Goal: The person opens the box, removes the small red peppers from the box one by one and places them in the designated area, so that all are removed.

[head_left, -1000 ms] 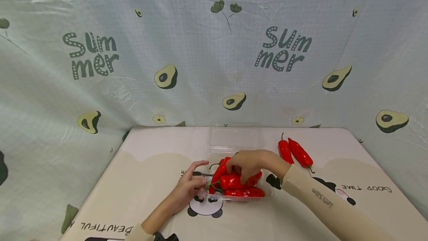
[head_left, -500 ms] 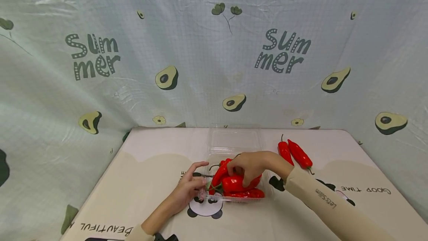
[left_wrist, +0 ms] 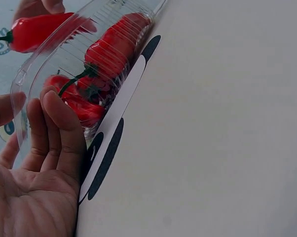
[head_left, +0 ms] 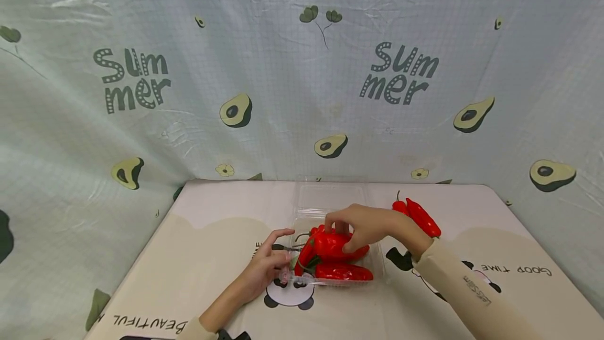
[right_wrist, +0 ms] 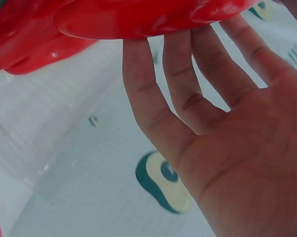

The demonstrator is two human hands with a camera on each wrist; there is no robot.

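Observation:
In the head view a clear plastic box (head_left: 377,264), its lid (head_left: 332,193) folded back, holds several glossy red chili peppers. My left hand (head_left: 266,261) grips the box's left side, fingertips at the rim. My right hand (head_left: 360,227) pinches one red chili pepper (head_left: 330,246) over the box. From the left wrist view, that pepper (left_wrist: 40,33) shows above the rim with its green stem pointing left. Another red pepper (head_left: 344,272) lies along the box's front wall. On the right wrist view, fingers (right_wrist: 138,74) reach up to the held pepper (right_wrist: 153,17); the thumb is hidden.
Two more red peppers (head_left: 423,216) lie on the table at the back right, one partly behind the right forearm. A pale printed cloth (head_left: 212,240) covers the table. Behind it hangs a curtain (head_left: 278,67) with avocado prints.
The right hand has risen a little with the red pepper, uncovering the front pepper in the box. The left hand keeps its place on the box.

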